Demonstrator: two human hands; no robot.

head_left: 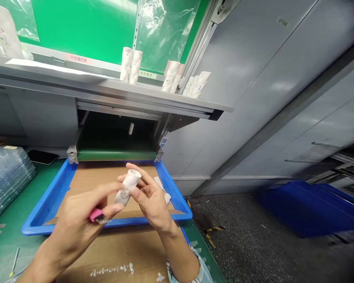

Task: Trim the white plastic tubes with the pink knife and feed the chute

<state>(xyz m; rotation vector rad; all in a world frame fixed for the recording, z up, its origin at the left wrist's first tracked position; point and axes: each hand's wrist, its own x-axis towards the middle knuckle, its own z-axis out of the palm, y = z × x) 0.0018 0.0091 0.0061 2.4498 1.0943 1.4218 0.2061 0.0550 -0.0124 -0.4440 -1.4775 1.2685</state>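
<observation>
A short white hollow tube [129, 184] with dark markings on its side stands tilted between my hands, its open end facing up. My right hand [153, 200] grips it from the right with thumb and fingers. From the left, my left hand [82, 212] reaches it with the fingertips. Tucked in that same hand is a small pink tool [96, 214] with a metal end, whose kind I cannot make out. Below the hands is a blue tray [44, 204] lined with cardboard [88, 177]. A few white pieces [167, 196] lie in the tray, partly behind my right hand.
Behind the tray, a green conveyor belt [115, 154] carries a small white tube [131, 128]. Several white tubes [171, 76] stand on the metal shelf [153, 92] above. Clear plastic trays [6, 177] and a black phone [43, 157] sit left. A blue bin [312, 210] is at right.
</observation>
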